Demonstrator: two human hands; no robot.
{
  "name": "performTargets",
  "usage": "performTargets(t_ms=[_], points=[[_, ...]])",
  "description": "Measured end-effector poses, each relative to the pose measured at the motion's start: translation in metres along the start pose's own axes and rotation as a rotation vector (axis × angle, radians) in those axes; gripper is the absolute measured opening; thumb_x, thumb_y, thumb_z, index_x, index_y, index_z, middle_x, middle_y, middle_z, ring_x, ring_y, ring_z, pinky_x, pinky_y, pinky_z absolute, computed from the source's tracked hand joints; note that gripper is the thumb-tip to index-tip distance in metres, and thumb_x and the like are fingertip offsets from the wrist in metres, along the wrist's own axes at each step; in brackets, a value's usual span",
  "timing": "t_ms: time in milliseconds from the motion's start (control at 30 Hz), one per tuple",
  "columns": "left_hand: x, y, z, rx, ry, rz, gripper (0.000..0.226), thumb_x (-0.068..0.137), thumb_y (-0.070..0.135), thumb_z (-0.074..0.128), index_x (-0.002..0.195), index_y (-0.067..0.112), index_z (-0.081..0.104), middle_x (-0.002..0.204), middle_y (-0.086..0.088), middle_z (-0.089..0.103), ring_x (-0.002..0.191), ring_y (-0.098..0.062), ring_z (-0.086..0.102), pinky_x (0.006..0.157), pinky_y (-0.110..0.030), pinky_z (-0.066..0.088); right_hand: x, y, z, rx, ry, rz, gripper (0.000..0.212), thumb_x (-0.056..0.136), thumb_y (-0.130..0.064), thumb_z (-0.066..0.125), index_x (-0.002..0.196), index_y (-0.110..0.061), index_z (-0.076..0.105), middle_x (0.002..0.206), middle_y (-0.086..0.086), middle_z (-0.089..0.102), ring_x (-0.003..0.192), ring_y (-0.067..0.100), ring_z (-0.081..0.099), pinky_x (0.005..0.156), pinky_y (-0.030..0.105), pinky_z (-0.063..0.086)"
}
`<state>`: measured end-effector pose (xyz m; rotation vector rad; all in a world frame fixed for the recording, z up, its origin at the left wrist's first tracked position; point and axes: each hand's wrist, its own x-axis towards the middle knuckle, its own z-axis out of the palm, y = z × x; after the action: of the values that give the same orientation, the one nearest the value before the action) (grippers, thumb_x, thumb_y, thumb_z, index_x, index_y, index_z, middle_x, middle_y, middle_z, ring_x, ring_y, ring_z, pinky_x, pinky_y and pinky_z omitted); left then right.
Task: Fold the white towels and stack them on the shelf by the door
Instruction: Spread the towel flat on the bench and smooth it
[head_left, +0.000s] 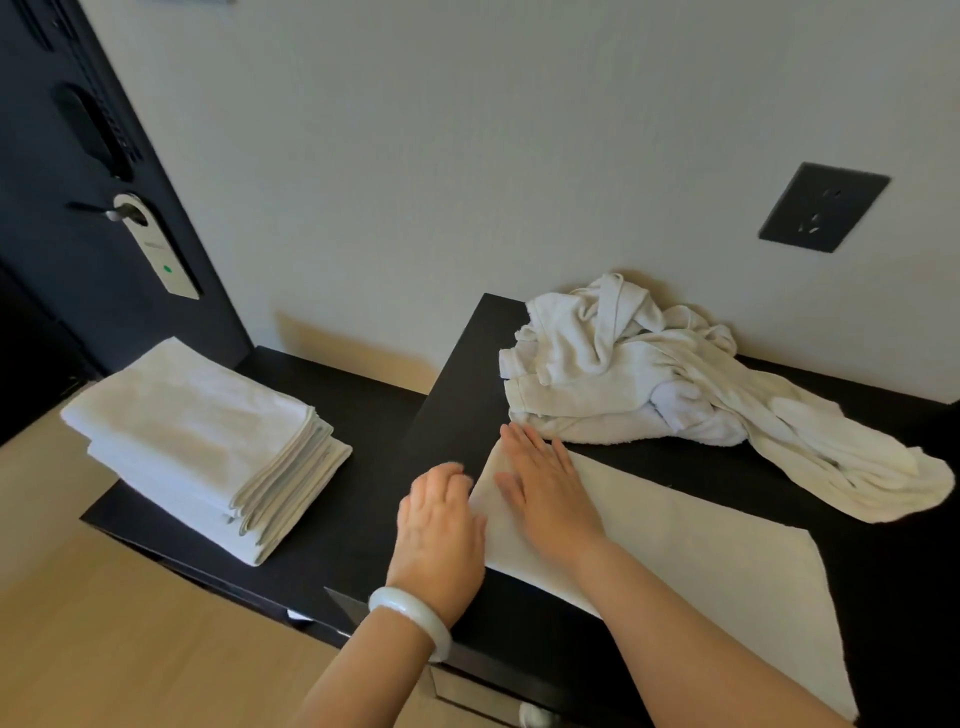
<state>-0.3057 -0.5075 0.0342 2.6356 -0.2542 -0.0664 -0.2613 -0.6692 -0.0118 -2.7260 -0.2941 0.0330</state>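
Both hands lie spread palm-down, the right hand (545, 493) pressing the left end of the flat towel (701, 545) at 5 o'clock on the desk (727, 467), the left hand (441, 525) at its edge; smooth outward, then fold square to match the folded stack (208, 441) at 9 o'clock.

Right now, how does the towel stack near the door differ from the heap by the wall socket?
The folded stack is neat flat layers with aligned edges; the crumpled heap is bunched, with one end trailing to the right. The folded stack sits on the lower shelf; the crumpled heap lies on the higher dark top. Both are white towels.
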Motion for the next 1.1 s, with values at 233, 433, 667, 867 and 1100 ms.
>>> performTargets(t_ms=[233, 433, 667, 867, 1100], points=[[0.043, 0.039, 0.044, 0.384, -0.227, 0.418, 0.060, 0.104, 0.039, 0.014, 0.156, 0.021, -0.010, 0.163, -0.002, -0.016, 0.146, -0.018, -0.023, 0.119, -0.040, -0.015, -0.049, 0.019, -0.008, -0.088, 0.212, 0.288, 0.052, 0.106, -0.026, 0.021, 0.156, -0.014, 0.020, 0.164, 0.002, 0.011, 0.152, 0.016, 0.011, 0.124, 0.035, 0.001], [0.046, 0.023, 0.064, 0.429, -0.207, 0.375, 0.080, 0.080, 0.062, -0.030, 0.153, 0.032, -0.019, 0.161, 0.002, -0.024, 0.148, -0.022, -0.022, 0.118, -0.045, -0.016, -0.123, 0.098, -0.040, -0.188, 0.097, 0.521, 0.062, 0.101, -0.049, 0.010, 0.157, -0.026, -0.007, 0.165, -0.005, -0.010, 0.151, 0.010, -0.011, 0.122, 0.032, -0.009], [0.046, 0.022, 0.070, 0.368, -0.163, 0.358, 0.092, 0.071, 0.065, -0.041, 0.154, 0.032, -0.014, 0.162, 0.003, -0.017, 0.147, -0.019, -0.021, 0.119, -0.045, -0.013, -0.144, 0.102, -0.066, -0.368, 0.094, 0.783, 0.067, 0.102, -0.050, 0.014, 0.157, -0.017, -0.006, 0.166, 0.004, -0.008, 0.152, 0.021, -0.011, 0.123, 0.047, -0.008], [0.046, 0.021, 0.068, 0.393, -0.188, 0.354, 0.083, 0.079, 0.065, -0.029, 0.154, 0.034, -0.014, 0.161, 0.005, -0.020, 0.147, -0.018, -0.022, 0.120, -0.044, -0.013, -0.135, 0.078, -0.043, -0.204, -0.024, 0.474, 0.079, 0.084, -0.058, -0.012, 0.156, -0.027, -0.013, 0.163, -0.008, -0.020, 0.148, 0.006, -0.021, 0.118, 0.032, -0.019], [0.046, 0.023, 0.066, 0.414, -0.229, 0.328, 0.093, 0.067, 0.068, -0.041, 0.151, 0.036, -0.021, 0.160, 0.006, -0.025, 0.147, -0.018, -0.025, 0.119, -0.042, -0.016, -0.175, 0.126, -0.071, -0.168, 0.058, 0.735, 0.067, 0.103, -0.050, 0.023, 0.157, -0.023, -0.007, 0.165, -0.004, -0.012, 0.152, 0.016, -0.009, 0.124, 0.042, -0.004]])
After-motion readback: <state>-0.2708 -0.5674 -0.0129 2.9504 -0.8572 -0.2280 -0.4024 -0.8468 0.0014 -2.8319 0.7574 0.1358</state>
